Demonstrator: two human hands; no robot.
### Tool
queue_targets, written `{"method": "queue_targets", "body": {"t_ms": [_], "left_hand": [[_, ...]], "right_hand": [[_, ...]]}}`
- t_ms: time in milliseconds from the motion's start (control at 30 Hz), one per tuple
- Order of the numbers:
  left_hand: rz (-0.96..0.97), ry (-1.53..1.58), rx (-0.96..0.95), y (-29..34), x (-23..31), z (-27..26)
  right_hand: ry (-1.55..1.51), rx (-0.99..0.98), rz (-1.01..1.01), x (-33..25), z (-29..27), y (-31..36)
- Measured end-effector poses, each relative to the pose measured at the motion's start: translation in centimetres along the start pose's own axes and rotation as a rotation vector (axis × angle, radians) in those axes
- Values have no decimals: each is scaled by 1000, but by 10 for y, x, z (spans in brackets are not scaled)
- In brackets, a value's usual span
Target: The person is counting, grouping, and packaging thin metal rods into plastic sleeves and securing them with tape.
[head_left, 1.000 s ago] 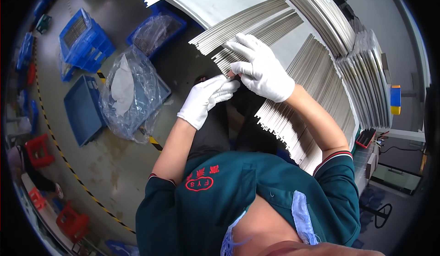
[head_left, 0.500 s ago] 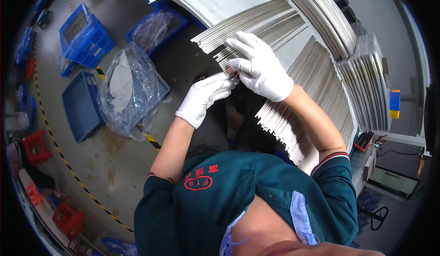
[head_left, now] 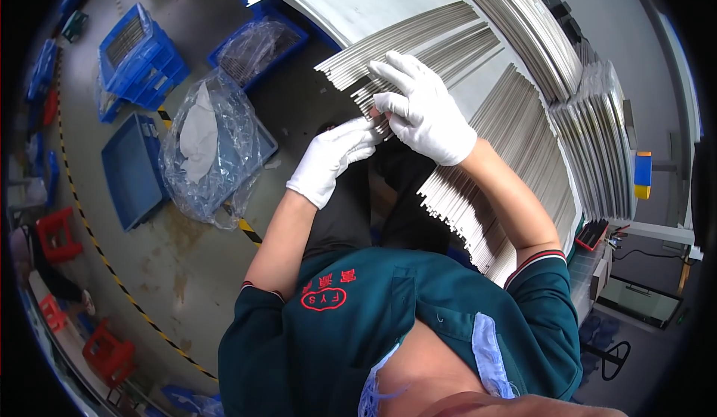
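A bunch of thin silvery metal rods point(head_left: 448, 52) lies on the white tabletop, ends jutting past its near edge. At those ends is my left hand point(head_left: 334, 159), in a white glove, its fingers pressed together around the rod tips from the left. From above and to the right, my right hand point(head_left: 432, 114), also gloved, pinches at the same ends with thumb and forefinger; its other fingers stretch over the rods. Exactly how many rods are gripped is hidden. Just beyond lies another row of rods point(head_left: 396, 39), and a wide layer point(head_left: 500, 155) spreads under my right forearm.
Further rods point(head_left: 523, 25) line the table's far side, beside a stack of bundled strips point(head_left: 597, 148). On the floor at left stand blue crates point(head_left: 142, 58), a grey-blue tray point(head_left: 134, 170) and a bin covered with clear plastic point(head_left: 213, 148). Red stools point(head_left: 58, 235) stand farther left.
Both hands stay almost in place at the rod ends, with only a slight shift of the fingers. The whole view has moved a little.
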State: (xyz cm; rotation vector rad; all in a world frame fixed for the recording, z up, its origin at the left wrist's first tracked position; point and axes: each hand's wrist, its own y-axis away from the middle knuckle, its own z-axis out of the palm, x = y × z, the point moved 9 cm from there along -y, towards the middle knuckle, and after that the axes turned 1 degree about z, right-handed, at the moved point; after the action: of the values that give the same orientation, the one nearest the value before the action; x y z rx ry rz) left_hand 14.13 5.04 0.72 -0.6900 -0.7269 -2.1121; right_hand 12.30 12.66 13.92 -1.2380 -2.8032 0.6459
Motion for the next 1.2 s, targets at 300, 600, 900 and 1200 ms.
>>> {"method": "queue_targets", "body": {"t_ms": [300,600,900,1200], "left_hand": [[6,-5,31,0,2,-4],[21,5,23,-1,5,-3],[31,-17,34,-3,8,-6],[29,0,81,-2,11,-7]], "right_hand": [[-44,-20,36,3,-1,0],[2,0,16,0,1,-5],[-22,19,25,6,0,-11],[-35,40,34,8,2,-11]]}}
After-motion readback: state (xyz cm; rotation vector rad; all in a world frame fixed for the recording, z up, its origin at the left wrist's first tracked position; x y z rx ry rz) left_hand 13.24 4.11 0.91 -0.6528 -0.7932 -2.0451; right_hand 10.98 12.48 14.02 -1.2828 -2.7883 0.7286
